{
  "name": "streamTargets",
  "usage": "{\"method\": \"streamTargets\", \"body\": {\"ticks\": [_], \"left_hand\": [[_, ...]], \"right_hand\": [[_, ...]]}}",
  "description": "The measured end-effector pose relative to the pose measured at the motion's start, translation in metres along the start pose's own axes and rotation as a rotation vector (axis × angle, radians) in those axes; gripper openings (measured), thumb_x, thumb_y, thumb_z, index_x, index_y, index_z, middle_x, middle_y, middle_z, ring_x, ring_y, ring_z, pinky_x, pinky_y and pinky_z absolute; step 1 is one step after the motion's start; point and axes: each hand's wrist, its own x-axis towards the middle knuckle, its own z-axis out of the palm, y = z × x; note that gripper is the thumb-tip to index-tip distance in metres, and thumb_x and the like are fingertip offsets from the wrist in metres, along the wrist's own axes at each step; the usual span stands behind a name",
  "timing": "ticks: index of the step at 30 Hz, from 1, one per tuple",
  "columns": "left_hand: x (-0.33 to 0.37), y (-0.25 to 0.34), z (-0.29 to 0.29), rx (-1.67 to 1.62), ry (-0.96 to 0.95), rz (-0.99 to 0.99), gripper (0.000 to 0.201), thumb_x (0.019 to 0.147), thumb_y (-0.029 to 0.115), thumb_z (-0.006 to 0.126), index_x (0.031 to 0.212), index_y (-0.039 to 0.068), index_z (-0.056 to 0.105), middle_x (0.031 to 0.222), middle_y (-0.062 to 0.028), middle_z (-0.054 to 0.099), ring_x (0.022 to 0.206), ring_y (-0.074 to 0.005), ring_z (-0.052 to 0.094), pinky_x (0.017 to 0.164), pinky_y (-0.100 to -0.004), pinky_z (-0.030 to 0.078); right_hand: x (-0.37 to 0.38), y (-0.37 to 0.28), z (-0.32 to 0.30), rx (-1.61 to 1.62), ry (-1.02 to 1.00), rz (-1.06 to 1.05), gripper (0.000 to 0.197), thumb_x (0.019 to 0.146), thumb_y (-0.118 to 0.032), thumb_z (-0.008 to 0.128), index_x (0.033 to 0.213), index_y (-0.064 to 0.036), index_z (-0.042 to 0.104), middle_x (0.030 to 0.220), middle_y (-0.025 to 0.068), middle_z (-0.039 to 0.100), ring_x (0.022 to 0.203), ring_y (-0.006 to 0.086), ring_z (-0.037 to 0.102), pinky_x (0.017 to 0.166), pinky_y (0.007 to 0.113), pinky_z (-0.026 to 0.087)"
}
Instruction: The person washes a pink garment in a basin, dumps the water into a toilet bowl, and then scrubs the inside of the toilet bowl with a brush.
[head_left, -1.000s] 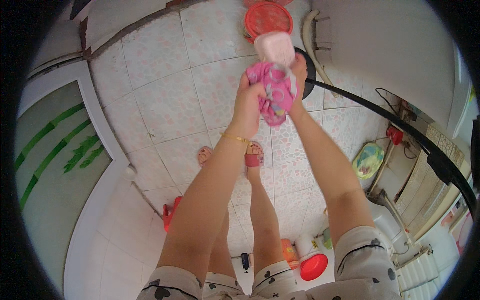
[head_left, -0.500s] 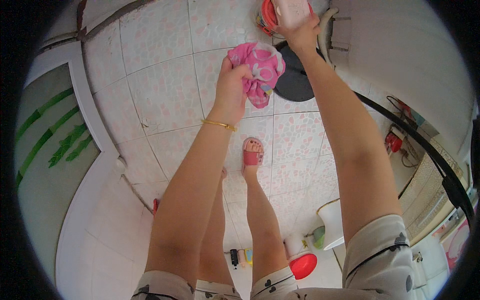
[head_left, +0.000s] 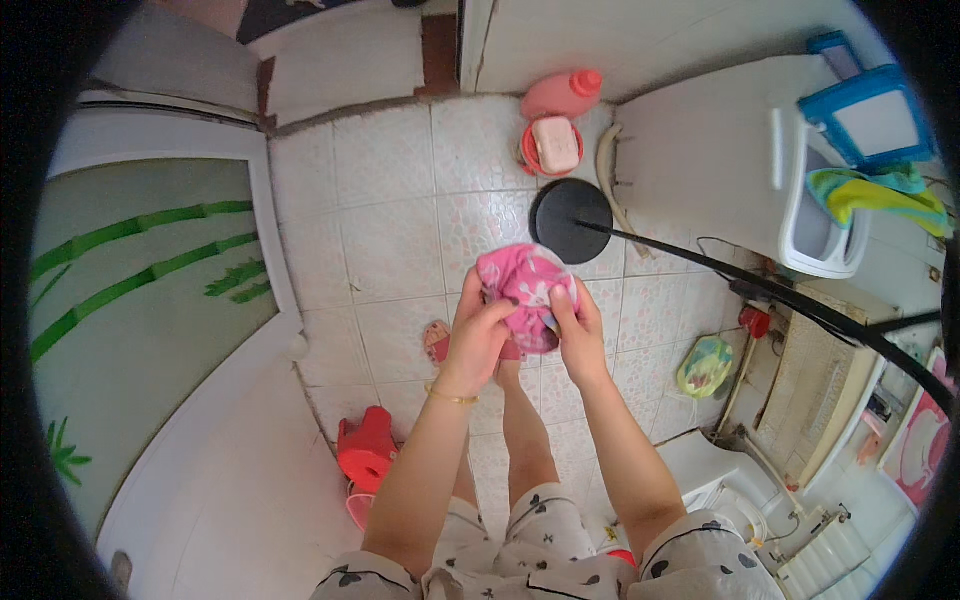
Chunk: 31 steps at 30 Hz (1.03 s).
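Lowered since before, both hands, left hand (head_left: 482,335) and right hand (head_left: 578,330), grip one pink cloth (head_left: 525,290) with clenched fingers.

Place: a home washroom or laundry corner.
Floor: pale patterned floor tiles (head_left: 390,230), the wet-room kind.
Door: a frosted glass door (head_left: 140,290) with a green bamboo pattern, as on a shower or bathroom.
Washing machine: a white washing machine (head_left: 720,150) against the wall, its lid raised, a green and yellow towel (head_left: 880,195) draped beside it.
Cleaning goods: a pink detergent bottle (head_left: 562,95) by the wall; next to it a red basin (head_left: 545,150) with a pale pink box in it.
Small items: a red plastic stool (head_left: 367,450) low on the floor.
Clothing: the person wears pyjama shorts (head_left: 540,560) and sandals, home dress.
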Motion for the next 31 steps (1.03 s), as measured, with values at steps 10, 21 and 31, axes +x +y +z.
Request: {"method": "streamTargets", "body": {"ticks": [10,21,31], "left_hand": [[-0.126,0.082,0.060,0.503,-0.051,0.208,0.025,0.083,0.002,0.051,0.107,0.006,0.044,0.103,-0.0020,0.051,0.093,-0.0089,0.048,0.082,-0.0255,0.040],[-0.207,0.091,0.098,-0.103,-0.368,-0.181,0.052,0.086,0.046,0.035,0.121,0.008,0.043,0.119,-0.0090,0.048,0.108,-0.0239,0.048,0.092,-0.0412,0.039],[-0.273,0.150,0.116,0.062,-0.128,-0.189,0.047,0.087,0.044,0.033,0.115,0.009,0.048,0.115,-0.0100,0.053,0.106,-0.0273,0.051,0.093,-0.0415,0.038]], "right_hand": [[-0.154,-0.142,0.021,-0.040,0.105,-0.184,0.019,0.079,-0.007,0.057,0.098,-0.0036,0.058,0.082,-0.0043,0.056,0.067,0.0046,0.050,0.059,0.016,0.039],[-0.255,-0.224,0.077,-0.665,-0.266,-1.008,0.021,0.068,-0.011,0.066,0.087,-0.0058,0.057,0.091,0.0086,0.056,0.083,0.0247,0.054,0.073,0.032,0.042],[-0.324,-0.410,0.060,-0.552,-0.249,-1.729,0.052,0.083,-0.047,0.041,0.124,-0.0145,0.044,0.121,0.0221,0.046,0.106,0.0306,0.048,0.082,0.039,0.040]]}}
